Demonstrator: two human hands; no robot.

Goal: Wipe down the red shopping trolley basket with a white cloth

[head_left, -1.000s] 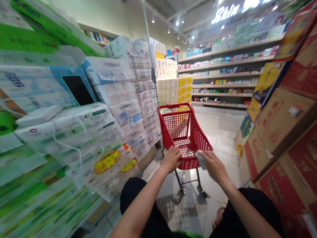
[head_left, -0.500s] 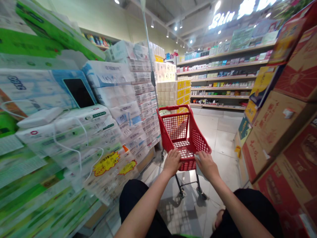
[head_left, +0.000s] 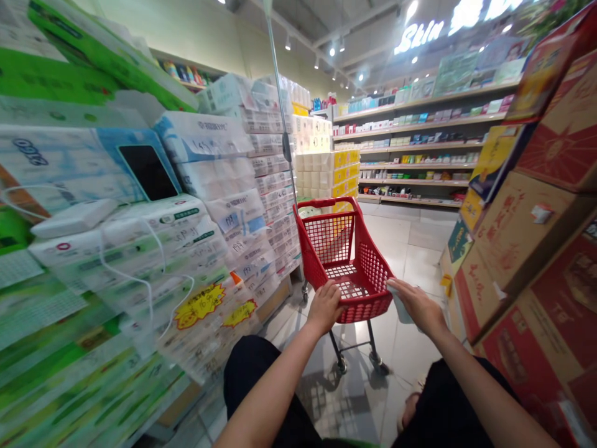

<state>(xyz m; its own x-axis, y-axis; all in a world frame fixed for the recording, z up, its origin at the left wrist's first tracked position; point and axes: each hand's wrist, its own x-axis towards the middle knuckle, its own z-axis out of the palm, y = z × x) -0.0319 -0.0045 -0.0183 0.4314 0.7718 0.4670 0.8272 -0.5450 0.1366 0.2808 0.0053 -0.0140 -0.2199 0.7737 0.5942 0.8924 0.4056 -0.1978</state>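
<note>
Red cart [head_left: 366,311]: upright on the pale tiled floor [head_left: 424,264], straight ahead of the person, its basket between and beyond the 2 hands; 2 wheels show clearly below its near end.
Left hand [head_left: 325,306]: palm down on the basket's near rim, fingers curled over the edge; thumb hidden, so how far this grip is closed I cannot tell.
Right hand [head_left: 415,303]: at the basket's near right corner, fingers nearly straight, grip pinching a pale cloth [head_left: 402,306] that hangs below the palm; whether fingertips touch the rim, I cannot tell.
Metal pole [head_left: 278,81]: rises at the cart's far left.
Left side: stacked wrapped paper packs [head_left: 205,137], a dark-screened phone [head_left: 148,172] leaning on 1 of them, a white cable [head_left: 152,305] dangling, 2 yellow price tags [head_left: 200,306] below.
Right side: stacked cartons [head_left: 522,218], red, brown and yellow.
Far end: shelves [head_left: 420,166] of small goods, a glowing "Skin" sign [head_left: 418,37] above.
</note>
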